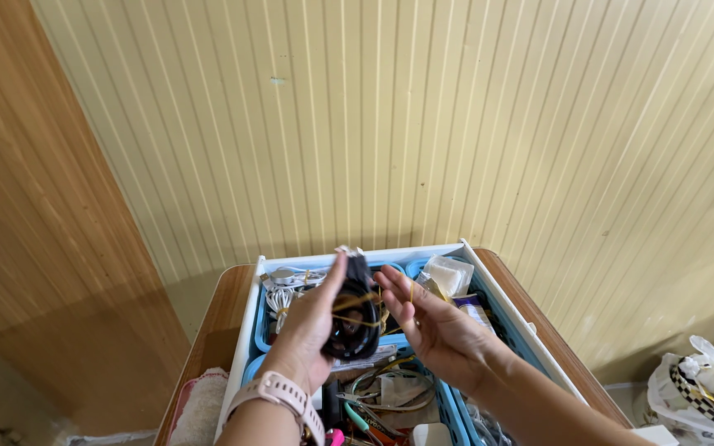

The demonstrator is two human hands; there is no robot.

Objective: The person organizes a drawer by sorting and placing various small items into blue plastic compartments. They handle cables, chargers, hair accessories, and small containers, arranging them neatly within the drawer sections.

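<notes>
The lower frame edge cuts off both forearms and the near end of the white drawer (512, 289). The left hand (307, 326) hides part of the coiled black cable (355, 318). Small tools in the blue trays (259, 330) at bottom centre are too tangled to identify. A plastic bag (700, 388) is cropped at lower right.

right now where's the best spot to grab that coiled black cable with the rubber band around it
Grip the coiled black cable across the middle of its loops, where the yellow rubber band bunches them into one thick bundle. Come from its right side, since the left hand already covers the left edge and the open right hand faces it there. The loose ends near the top would likely slip.
</notes>
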